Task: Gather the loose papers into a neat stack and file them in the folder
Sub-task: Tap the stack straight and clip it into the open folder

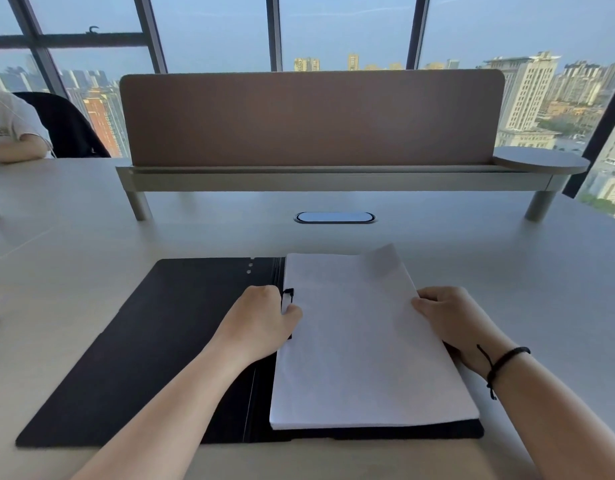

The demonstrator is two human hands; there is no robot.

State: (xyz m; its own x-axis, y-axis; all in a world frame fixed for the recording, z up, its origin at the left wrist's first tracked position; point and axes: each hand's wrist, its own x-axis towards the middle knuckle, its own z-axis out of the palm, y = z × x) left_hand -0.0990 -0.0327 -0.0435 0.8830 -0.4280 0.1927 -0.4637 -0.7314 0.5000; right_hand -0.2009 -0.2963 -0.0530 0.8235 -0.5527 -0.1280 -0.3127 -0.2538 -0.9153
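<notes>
Two bare forearms reach in from the bottom edge, nearest the lens, and lead to two hands at a paper stack. Under everything lies one pale desk (pixel 507 258), the largest thing in view. At its far side stands one brown divider panel (pixel 309 119) on a raised rail, with one oval cable port (pixel 335 217) in the desktop just below it.

One black folder (pixel 133 341) lies open and flat on the desk, its two leaves spread left and right of the spine. The left leaf is bare. The right leaf carries one stack of white papers (pixel 361 348), which covers nearly all of it, leaving a dark strip along the near edge. The stack's long axis runs away from the camera, its short edges near and far, the far end tilted slightly to the left. Its far right corner looks lifted and blurred.

The left hand (pixel 261 320) rests at the stack's left edge by the spine, fingers curled in a loose fist beside a small black clip (pixel 288 295); whether it grips the clip or the paper I cannot tell. The right hand (pixel 451 320) holds the stack's right edge, fingers curled over it. One black cord bracelet (pixel 503 362) circles the right wrist.
</notes>
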